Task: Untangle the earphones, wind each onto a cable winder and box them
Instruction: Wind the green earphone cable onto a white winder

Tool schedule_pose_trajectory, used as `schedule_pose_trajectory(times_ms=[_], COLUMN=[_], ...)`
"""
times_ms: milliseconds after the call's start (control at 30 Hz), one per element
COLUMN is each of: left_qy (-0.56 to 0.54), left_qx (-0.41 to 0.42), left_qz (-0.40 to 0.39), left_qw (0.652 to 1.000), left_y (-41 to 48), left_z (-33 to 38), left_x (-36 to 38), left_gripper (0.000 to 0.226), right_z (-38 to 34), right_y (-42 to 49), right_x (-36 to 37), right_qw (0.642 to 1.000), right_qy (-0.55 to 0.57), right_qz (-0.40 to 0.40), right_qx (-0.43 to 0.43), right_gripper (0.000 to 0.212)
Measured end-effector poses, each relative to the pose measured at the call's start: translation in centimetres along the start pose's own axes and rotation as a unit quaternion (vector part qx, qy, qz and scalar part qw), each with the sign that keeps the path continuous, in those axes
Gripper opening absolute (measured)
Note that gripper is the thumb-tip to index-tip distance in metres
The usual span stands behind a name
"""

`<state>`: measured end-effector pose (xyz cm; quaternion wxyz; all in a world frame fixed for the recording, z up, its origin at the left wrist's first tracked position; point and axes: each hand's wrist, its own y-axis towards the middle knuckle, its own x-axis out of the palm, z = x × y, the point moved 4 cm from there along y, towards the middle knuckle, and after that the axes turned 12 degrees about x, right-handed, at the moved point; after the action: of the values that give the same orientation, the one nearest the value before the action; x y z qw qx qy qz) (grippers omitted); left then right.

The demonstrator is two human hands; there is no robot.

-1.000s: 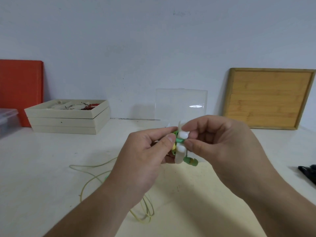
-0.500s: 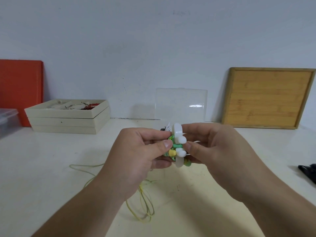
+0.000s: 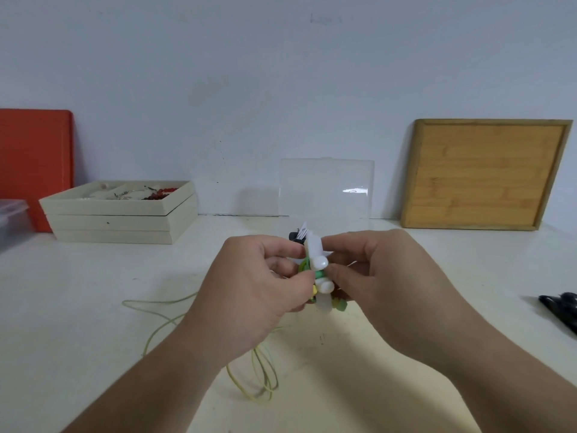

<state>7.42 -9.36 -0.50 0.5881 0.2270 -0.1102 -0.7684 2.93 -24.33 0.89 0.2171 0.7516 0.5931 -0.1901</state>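
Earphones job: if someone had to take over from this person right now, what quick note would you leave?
Left hand and right hand both pinch the white cable winder above the table.
Most of the yellow-green cable lies loose on the table below.
Clear box stands behind the hands, lid up.
Done: winding just begun, apparently. Left: wind the cable on, then box it.
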Motion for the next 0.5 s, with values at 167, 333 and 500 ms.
schedule_pose_trajectory(times_ms=[167, 333, 500], left_qy=[0.064, 0.099, 0.043], left_qx=[0.015, -0.008, -0.058], left_qz=[-0.031, -0.046, -0.055], left_qw=[0.997, 0.994, 0.996], left_y=[-0.1, 0.2, -0.2], left_z=[0.2, -0.4, -0.6], left_x=[-0.1, -0.2, 0.2], left_gripper=[0.027, 0.018, 0.007], right_z=[-0.4, -0.1, 0.5], right_y=[-0.4, -0.3, 0.1], right_x=[0.2, 0.9, 1.0], right_qw=[1.000, 1.000, 0.996], right_qy=[-0.011, -0.026, -0.030], right_qz=[0.004, -0.014, -0.077], right_qx=[-0.005, -0.009, -0.025], right_gripper=[0.047, 0.037, 0.031])
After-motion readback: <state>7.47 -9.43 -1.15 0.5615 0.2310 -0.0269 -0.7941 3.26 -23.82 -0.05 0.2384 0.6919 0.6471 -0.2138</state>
